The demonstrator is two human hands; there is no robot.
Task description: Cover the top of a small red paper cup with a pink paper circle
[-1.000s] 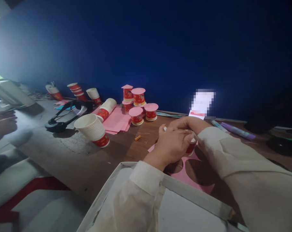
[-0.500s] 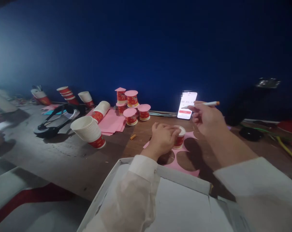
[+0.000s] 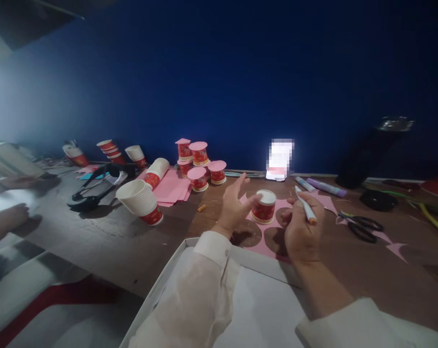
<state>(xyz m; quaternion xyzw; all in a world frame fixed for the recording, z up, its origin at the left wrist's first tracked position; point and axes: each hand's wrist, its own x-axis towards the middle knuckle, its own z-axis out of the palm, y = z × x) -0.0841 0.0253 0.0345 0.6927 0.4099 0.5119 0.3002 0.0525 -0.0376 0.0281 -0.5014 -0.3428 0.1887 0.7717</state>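
Plainly between spread-fingered left grip (image 3: pixel 235 205) and right grip (image 3: pixel 303 227) clenched around marker (image 3: pixel 306 208), the red cup (image 3: pixel 263 209).

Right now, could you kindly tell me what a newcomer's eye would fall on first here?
Probably the glowing phone, bright against the dark blue wall at the back of the table. Next might come the stacked red cups with pink paper tops, to the left of the phone. Nearer, a lone red cup stands between the open left hand and the right hand, which holds a white pen.
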